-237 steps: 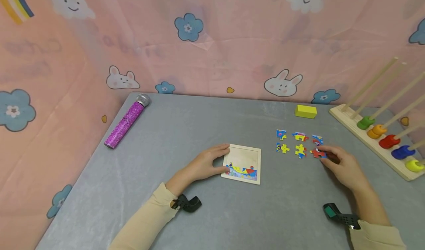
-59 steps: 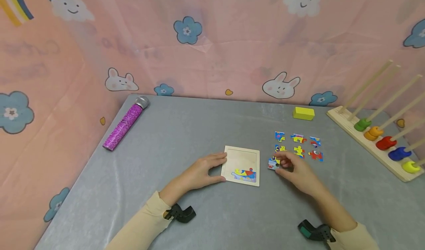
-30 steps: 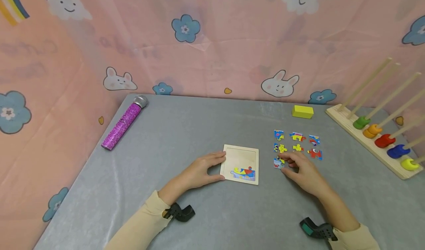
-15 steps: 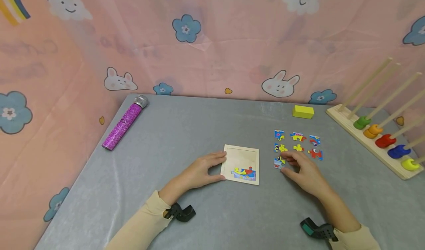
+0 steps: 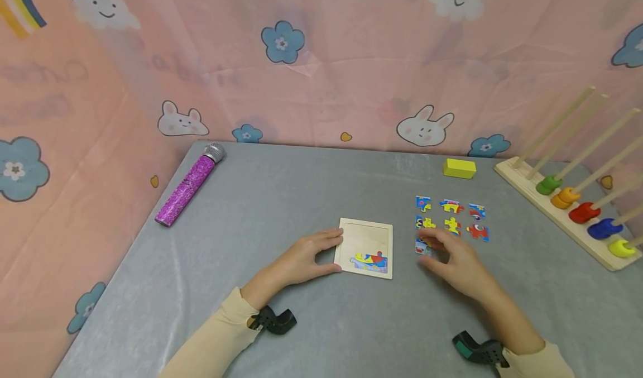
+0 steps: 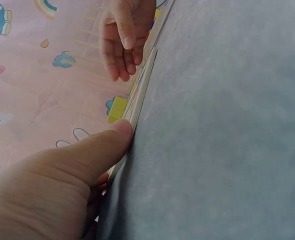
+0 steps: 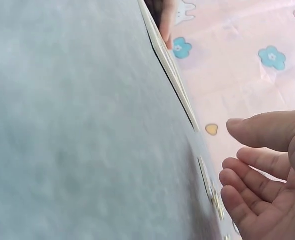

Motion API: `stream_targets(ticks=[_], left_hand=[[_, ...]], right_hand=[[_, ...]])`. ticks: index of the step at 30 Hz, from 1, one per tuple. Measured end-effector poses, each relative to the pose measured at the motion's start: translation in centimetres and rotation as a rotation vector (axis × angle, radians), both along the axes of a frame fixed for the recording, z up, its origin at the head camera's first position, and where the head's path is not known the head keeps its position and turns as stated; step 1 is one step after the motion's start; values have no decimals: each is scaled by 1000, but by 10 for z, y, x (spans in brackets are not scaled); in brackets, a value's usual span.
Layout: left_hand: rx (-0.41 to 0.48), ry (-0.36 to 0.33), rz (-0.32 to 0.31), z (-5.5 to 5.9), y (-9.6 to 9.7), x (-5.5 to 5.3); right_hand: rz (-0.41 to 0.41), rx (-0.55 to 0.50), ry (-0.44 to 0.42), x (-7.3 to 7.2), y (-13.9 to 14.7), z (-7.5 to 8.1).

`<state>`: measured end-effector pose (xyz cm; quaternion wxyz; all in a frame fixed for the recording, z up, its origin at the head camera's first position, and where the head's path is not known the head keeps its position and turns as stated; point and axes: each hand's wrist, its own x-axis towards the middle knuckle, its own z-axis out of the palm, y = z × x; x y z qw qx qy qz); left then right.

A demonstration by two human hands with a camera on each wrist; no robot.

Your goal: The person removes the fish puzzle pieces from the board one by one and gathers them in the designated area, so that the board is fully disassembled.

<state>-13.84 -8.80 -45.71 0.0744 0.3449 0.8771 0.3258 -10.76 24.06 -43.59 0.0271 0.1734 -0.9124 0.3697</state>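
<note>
My left hand (image 5: 300, 261) holds the left side of a square wooden puzzle board (image 5: 364, 238). Its thumb (image 6: 107, 145) presses the board's edge in the left wrist view. Joined puzzle pieces (image 5: 370, 262) fill the board's lower right part; the rest shows bare wood. My right hand (image 5: 459, 266) hovers over a blue-and-white puzzle piece (image 5: 421, 246) on the table, its fingers partly hiding it. In the right wrist view, thumb and fingers stand apart with nothing between them. Several loose pieces lie in rows beyond, among them a red one (image 5: 478, 233).
A yellow block (image 5: 459, 168) stands behind the loose pieces. At the right is a wooden peg rack (image 5: 552, 210) with coloured rings. A glittery purple microphone (image 5: 186, 189) lies at the far left of the grey table (image 5: 281, 188). Pink patterned cloth hangs behind.
A puzzle piece has left the board's lower left corner and now lies in front of the loose rows. My right hand carried it there, and its fingers have since parted from it.
</note>
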Motion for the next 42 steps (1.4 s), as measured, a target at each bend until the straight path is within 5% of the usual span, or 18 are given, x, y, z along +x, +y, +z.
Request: stream_targets(ticks=[23,30,42], left_hand=[[11,2,-5,2,1,-1],[21,13,-21,0,2,-2],[19,-6,-18,1,0,-1]], right_hand=[[260,-16,-146,-5,-68,14],[235,74,-124,-2,-82,4],[197,44,-83,3,-90,-6]])
